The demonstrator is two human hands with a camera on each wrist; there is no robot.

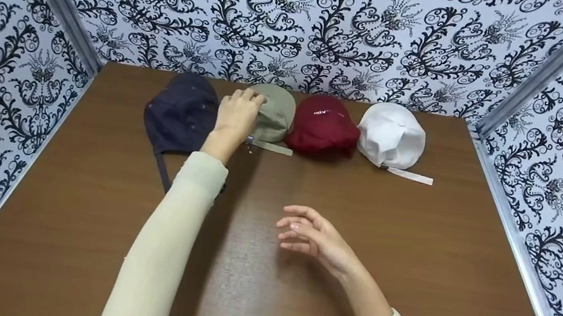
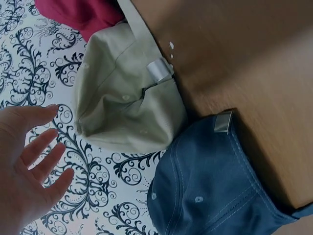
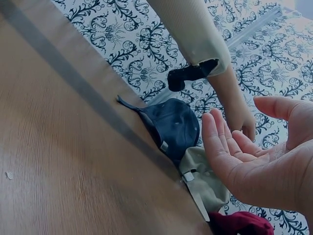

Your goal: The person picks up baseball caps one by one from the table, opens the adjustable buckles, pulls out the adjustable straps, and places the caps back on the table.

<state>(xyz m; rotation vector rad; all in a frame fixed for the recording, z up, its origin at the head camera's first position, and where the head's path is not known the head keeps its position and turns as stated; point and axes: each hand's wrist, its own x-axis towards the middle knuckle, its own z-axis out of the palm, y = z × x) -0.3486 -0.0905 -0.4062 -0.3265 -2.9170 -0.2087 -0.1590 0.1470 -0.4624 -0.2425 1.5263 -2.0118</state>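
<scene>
Four caps would be a count, so I name them singly: a navy cap lies at the left of the row, beside an olive-green cap. Further right come a dark red cap and a white cap. In the head view my left hand is above the olive cap's left side, near the navy cap. The left wrist view shows that hand with spread fingers, apart from both caps. My right hand hovers over the table's middle, fingers loosely bent, holding nothing.
The brown wooden table is enclosed by walls with black scroll patterns. Metal strips run along its edges. Cap straps, such as the white strap, stick out toward the front.
</scene>
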